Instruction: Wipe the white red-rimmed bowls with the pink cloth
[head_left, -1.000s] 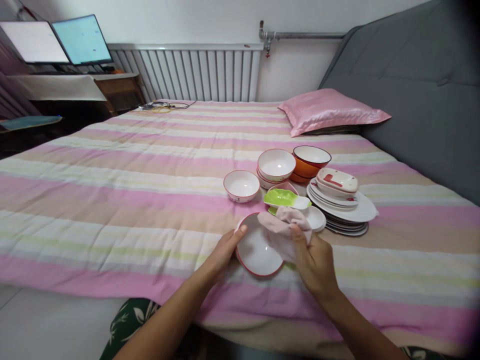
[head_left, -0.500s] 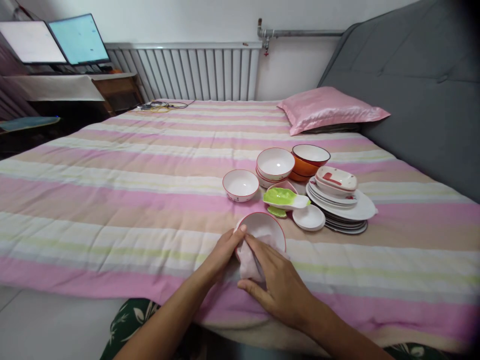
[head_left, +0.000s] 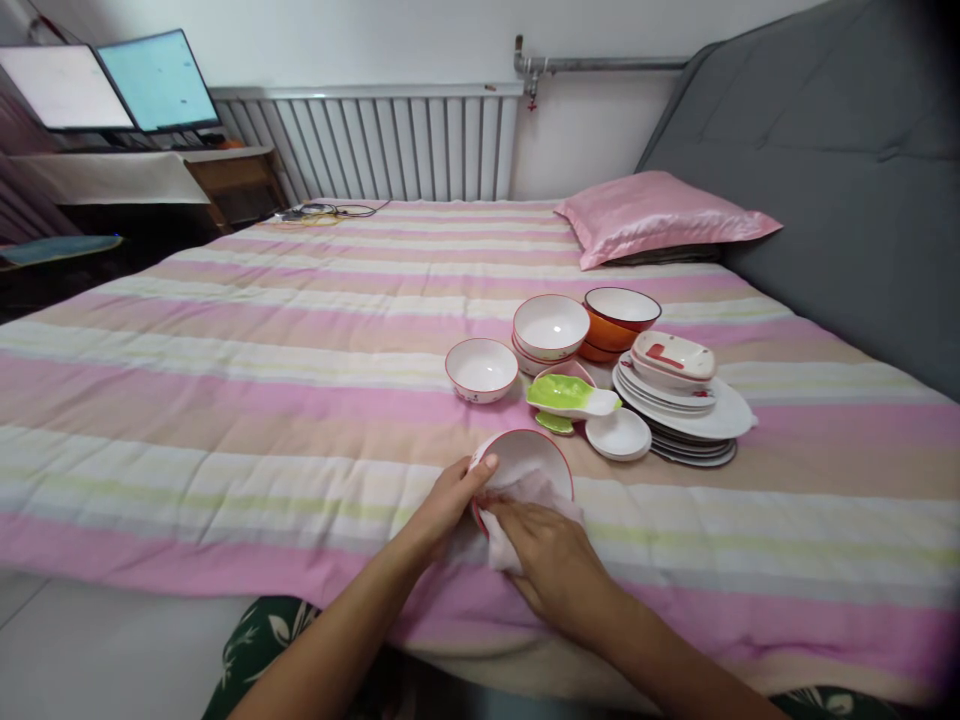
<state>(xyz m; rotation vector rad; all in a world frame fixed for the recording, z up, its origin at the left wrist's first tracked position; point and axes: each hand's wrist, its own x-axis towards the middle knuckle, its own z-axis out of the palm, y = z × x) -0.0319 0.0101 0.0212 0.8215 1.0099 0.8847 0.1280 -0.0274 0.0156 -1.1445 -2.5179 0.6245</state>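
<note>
My left hand (head_left: 452,497) grips the left rim of a white bowl (head_left: 529,452) with a red edge, thumb on the rim and its other fingers hidden behind. The bowl is tilted toward me above the near part of the bed. My right hand (head_left: 551,560) is closed on a pale pink cloth (head_left: 504,543) and presses it against the inside of the bowl. Part of the cloth spreads over the bowl's lower right. Just beyond stands another red-rimmed white bowl (head_left: 481,368) on the bedspread.
Beyond my hands are stacked white bowls (head_left: 551,325), orange bowls (head_left: 611,332), a green leaf-shaped dish (head_left: 562,393), a small white dish (head_left: 619,436) and a pile of plates (head_left: 724,412) topped by rectangular dishes (head_left: 673,358). A pink pillow (head_left: 664,215) lies by the grey headboard (head_left: 810,180).
My right hand has shifted with the cloth inside the bowl, its fingers now curled more over the cloth. The bowl has moved very slightly toward me. The other dishes stay put.
</note>
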